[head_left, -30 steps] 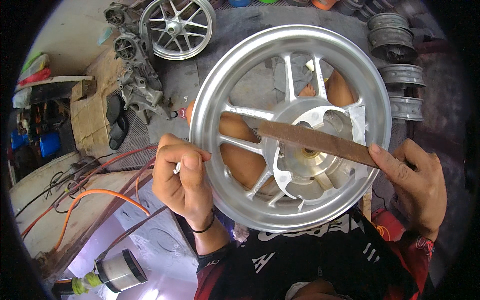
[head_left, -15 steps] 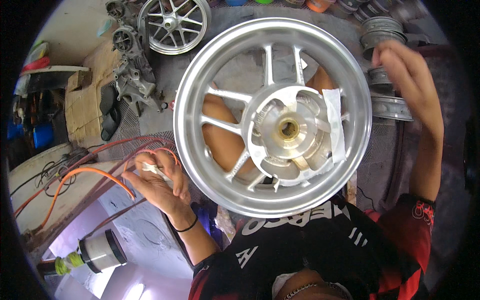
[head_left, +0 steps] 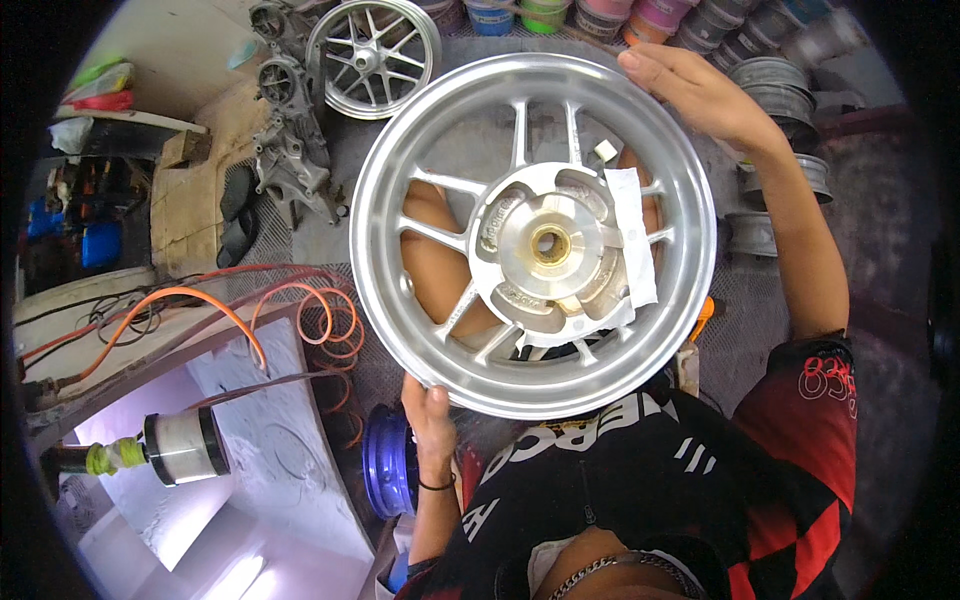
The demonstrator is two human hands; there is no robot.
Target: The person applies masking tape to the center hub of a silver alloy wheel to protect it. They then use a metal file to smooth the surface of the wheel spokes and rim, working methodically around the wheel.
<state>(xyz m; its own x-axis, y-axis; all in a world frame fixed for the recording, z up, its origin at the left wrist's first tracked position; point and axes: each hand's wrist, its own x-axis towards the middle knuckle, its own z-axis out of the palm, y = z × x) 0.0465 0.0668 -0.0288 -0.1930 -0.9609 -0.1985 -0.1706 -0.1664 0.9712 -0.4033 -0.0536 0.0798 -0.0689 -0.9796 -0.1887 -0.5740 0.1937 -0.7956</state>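
A large silver spoked wheel rim [head_left: 402, 330] lies tilted across my lap, my legs showing between its spokes. A strip of white masking tape [head_left: 633, 240] runs over the right side of its hub, and a brass-coloured bushing [head_left: 550, 247] sits at the centre. My left hand [head_left: 430, 420] grips the rim's lower left edge, thumb on the front and most fingers hidden. At the upper right edge, my right hand [head_left: 690, 88] is closed round the rim, fingers partly hidden. Beyond the spokes shows a small white block [head_left: 606, 151].
Farther off lie a smaller silver wheel [head_left: 370, 60] and grey metal engine casings [head_left: 290, 150]. Coloured buckets [head_left: 545, 14] line the back. Bare rims [head_left: 775, 95] are stacked at right, a blue rim [head_left: 388, 465] stands at lower left, and an orange hose [head_left: 190, 292] coils at left.
Both hands, apart from the wheel before, have come onto its edge. The wheel has shifted a little left and turned slightly. The white scrap in my left hand is no longer visible there.
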